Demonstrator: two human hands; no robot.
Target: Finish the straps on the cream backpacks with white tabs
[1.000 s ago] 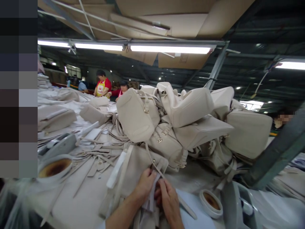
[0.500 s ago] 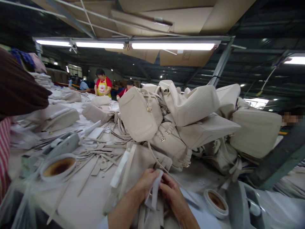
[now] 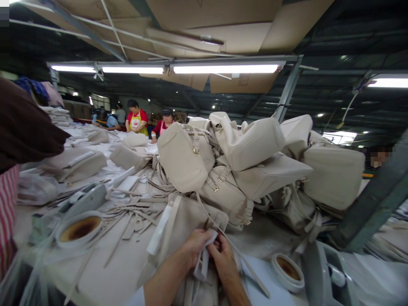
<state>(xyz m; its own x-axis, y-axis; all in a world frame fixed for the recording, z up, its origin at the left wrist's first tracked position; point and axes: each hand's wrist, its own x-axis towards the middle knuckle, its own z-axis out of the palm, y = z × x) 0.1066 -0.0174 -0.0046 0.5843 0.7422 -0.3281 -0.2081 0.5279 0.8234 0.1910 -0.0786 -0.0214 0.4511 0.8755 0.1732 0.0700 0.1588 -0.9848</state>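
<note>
A beige handbag (image 3: pixel 188 214) lies in front of me on the table, its near part under my hands. My left hand (image 3: pixel 198 246) is closed, pinching a soft white wrapping strip (image 3: pixel 201 267) that hangs down in a fold. At the strip's upper right edge my right hand (image 3: pixel 225 257) is closed too, thumb and fingers curled together on it; the fingertips are partly hidden. A thin beige strap (image 3: pixel 251 274) runs from the bag past my right hand. Below the strip, more beige straps (image 3: pixel 190 289) show between my forearms.
Beige handbags (image 3: pixel 255 144) with buckles are piled ahead. Loose straps (image 3: pixel 135 216) lie to the left, near a bowl of brown liquid (image 3: pixel 79 229) and a grey dispenser; a similar pair (image 3: pixel 288 272) stands right. A slanted metal post (image 3: pixel 372 204) rises at right. Co-workers stand behind.
My right hand's fingers have curled in closer to the white strip. The thin strap's end now lies lower, on the right. The view has shifted slightly.
</note>
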